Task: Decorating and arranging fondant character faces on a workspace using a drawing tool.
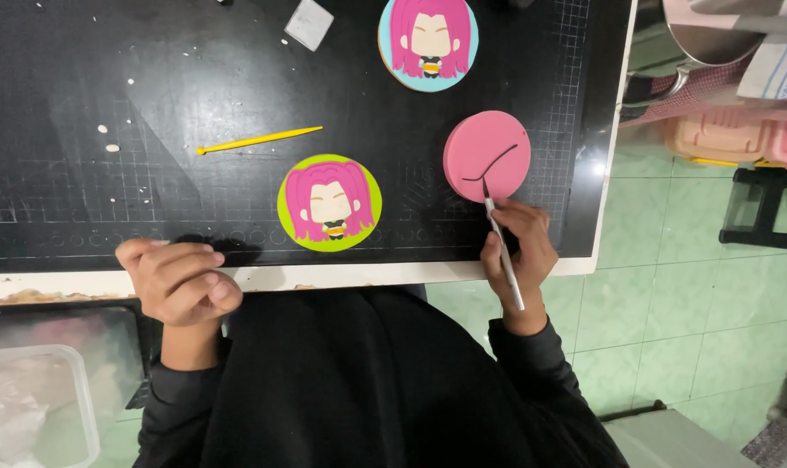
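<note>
Seen from the head camera, a person in dark sleeves works at a black cutting mat (pixel 151 78) on a white-edged table. The right hand (pixel 519 247) is closed around a thin craft knife (pixel 502 247), its tip touching the lower edge of a pink disc (pixel 489 147) that bears a curved dark cut line. The left hand (pixel 181 282) rests curled at the table's near edge, its fingers folded in and holding nothing visible. Between the hands lies a green-rimmed round with a pink-haired figure (pixel 330 203); a blue-rimmed one (pixel 428 39) sits farther up, and a yellow modelling tool (pixel 259 139) lies left of centre.
</note>
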